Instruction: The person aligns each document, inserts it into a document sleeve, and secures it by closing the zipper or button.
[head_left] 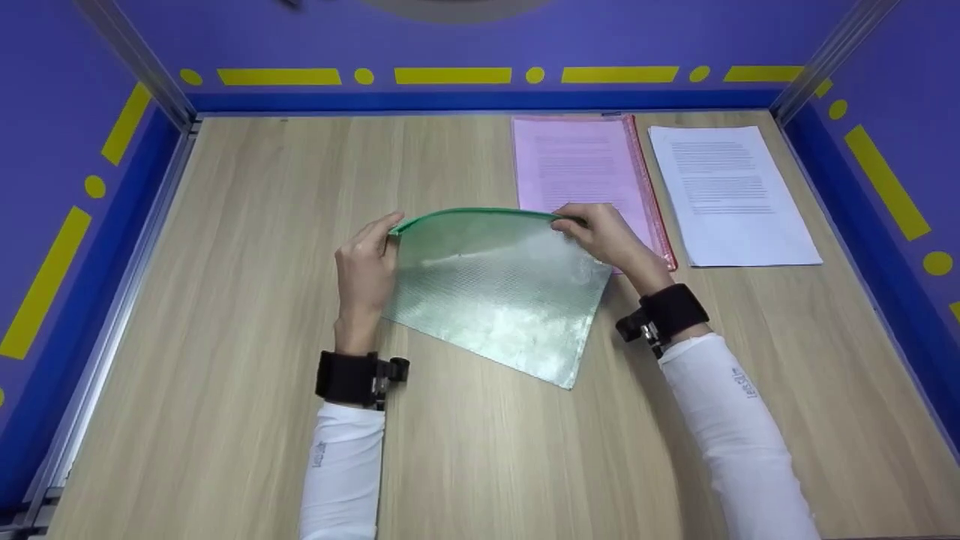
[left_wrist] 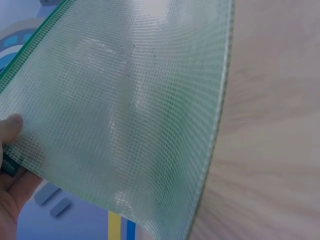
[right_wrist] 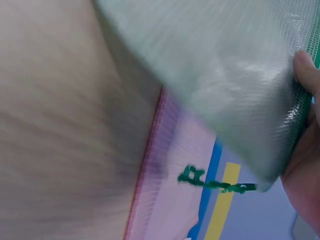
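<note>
A translucent green mesh zipper pouch [head_left: 495, 300] is held up over the table by its green zip edge, which bows upward between the hands. My left hand [head_left: 365, 270] pinches the left end of that edge, thumb on the near face in the left wrist view. At the right end, my right hand [head_left: 604, 234] pinches the same edge between thumb and fingers. From the pouch's corner by the right hand a green zipper pull [right_wrist: 217, 184] dangles. The lower edge of the pouch slants down to a corner at the right.
Behind the right hand lies a pink zipper pouch [head_left: 574, 161] with printed paper inside and a red edge. Right of it is a stack of printed white sheets [head_left: 735, 199]. Blue-purple panels [head_left: 450, 45] with yellow marks stand around the wooden table [head_left: 247, 315].
</note>
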